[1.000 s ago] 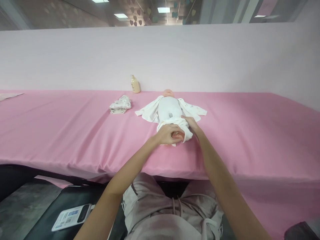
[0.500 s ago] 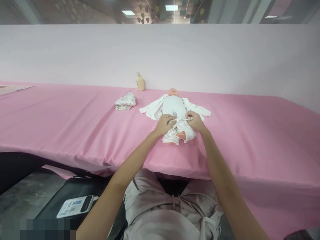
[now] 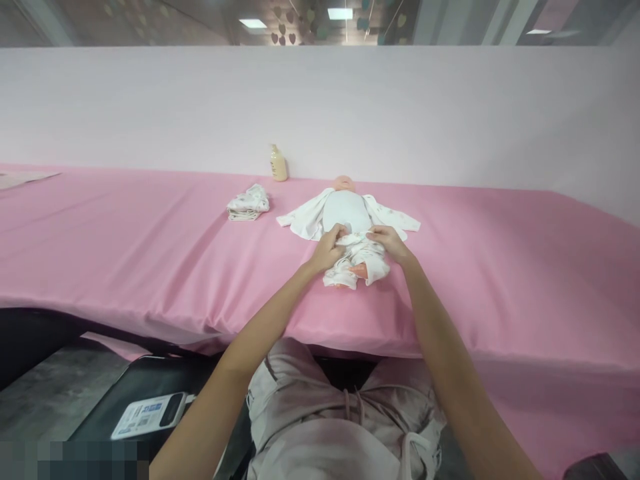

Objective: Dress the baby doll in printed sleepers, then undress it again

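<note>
A baby doll [image 3: 345, 210] lies on its back on the pink-covered table, its head toward the wall. An open white jacket [image 3: 313, 215] is spread on both sides of its torso. White baby pants [image 3: 361, 250] cover its legs, and one foot shows through near the cuffs. My left hand [image 3: 329, 249] grips the waistband on the left side with fingers curled. On the right side, my right hand [image 3: 391, 243] pinches the waistband's edge between thumb and fingers. The fingers hide part of the band.
A pump bottle [image 3: 279, 164] stands against the wall. Folded patterned cloth [image 3: 249, 203] lies left of the doll on the pink tablecloth [image 3: 150, 247]. A black chair [image 3: 150, 373] at lower left holds a white device [image 3: 150, 415]. Light cloth [image 3: 25, 179] lies at far left.
Both hands have pulled the waistband slightly up toward the doll's belly, covering more of the grey mark there. My left fingers have curled tighter. The view has shifted slightly.
</note>
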Motion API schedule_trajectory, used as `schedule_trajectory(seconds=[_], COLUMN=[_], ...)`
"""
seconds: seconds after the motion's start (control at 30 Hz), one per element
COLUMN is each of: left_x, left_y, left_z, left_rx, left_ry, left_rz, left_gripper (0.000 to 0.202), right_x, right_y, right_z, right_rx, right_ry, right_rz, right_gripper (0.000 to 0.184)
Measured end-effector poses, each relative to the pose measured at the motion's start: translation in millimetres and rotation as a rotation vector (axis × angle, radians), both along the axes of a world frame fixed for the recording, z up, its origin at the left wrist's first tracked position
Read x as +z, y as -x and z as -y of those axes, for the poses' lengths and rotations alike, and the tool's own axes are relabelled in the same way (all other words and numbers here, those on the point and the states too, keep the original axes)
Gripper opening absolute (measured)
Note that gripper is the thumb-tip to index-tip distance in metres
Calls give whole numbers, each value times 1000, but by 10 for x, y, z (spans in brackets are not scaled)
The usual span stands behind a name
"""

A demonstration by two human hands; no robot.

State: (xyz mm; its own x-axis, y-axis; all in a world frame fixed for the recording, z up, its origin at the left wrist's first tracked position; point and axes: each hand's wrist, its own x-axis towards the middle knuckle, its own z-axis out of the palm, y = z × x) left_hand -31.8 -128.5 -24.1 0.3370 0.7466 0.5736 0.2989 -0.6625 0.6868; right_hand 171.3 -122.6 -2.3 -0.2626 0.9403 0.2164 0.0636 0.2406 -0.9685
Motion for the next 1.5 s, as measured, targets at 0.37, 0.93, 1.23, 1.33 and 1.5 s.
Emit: schedule_trajectory(seconds=[0.37,0.93,1.23,1.33,1.5], left_x=[17,-96,-170,-189,-193], left_y=[422,204,428,456,397], left_z=[-291,-403,-395,-408,-465], left_rx=[189,-53,224,275,226], left_ry=[264,597,144,159,324], left_rz=[-234,739,-168,-228,171], left_gripper=[24,23,22,31,21], right_x=[-315,-391,-414,-403,-380], right_y=[-98,63,-19,-59,-64], right_z=[-149,-241,-258,-239,-197], right_rx=[-145,-156,-134,-121,-142], right_ry=[250,256,364,368,311], right_rz=[-164,-492,-370,-309,-255], right_gripper=[26,29,10,6,17])
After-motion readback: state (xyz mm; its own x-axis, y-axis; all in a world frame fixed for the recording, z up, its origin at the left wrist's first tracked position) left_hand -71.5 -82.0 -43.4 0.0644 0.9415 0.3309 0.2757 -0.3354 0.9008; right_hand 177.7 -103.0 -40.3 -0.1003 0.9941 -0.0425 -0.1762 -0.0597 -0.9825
